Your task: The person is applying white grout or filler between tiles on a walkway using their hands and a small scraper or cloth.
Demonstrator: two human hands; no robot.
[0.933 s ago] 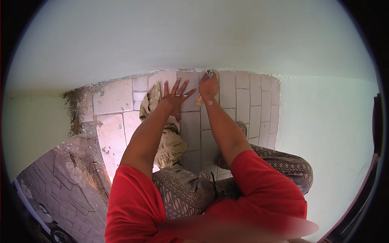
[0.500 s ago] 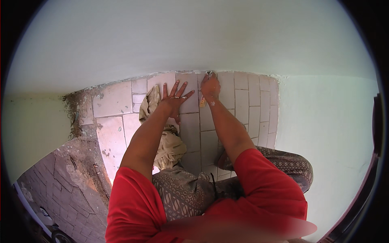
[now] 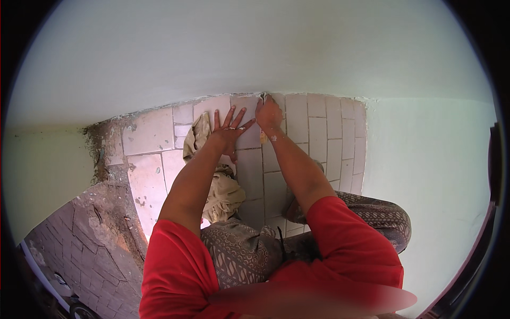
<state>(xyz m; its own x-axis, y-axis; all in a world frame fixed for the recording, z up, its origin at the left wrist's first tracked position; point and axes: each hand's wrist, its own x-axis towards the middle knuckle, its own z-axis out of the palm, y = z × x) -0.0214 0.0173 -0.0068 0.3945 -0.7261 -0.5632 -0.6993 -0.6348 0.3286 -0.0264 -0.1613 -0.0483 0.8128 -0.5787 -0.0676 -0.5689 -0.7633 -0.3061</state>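
At the foot of the pale wall (image 3: 255, 48), my right hand (image 3: 270, 114) is closed around a paintbrush. The yellowish handle (image 3: 263, 137) of the brush sticks out below the fist, and its dark, white-smeared end touches the line where wall and floor meet. Most of the brush is hidden by the fingers. My left hand (image 3: 229, 135) lies flat on the floor tiles (image 3: 248, 165) with its fingers spread, white specks on them. Next to this hand is a crumpled beige cloth (image 3: 223, 194), partly under the left forearm.
A pale green wall (image 3: 425, 175) rises close on the right. To the left, the tiles end at a broken, dirty edge (image 3: 114, 196) by a wall corner, with darker paving (image 3: 74, 244) beyond. My patterned trouser leg (image 3: 241, 252) is folded near the cloth.
My right hand has slid a little to the left along the wall's foot with the brush. The left hand stays in place on the tiles.
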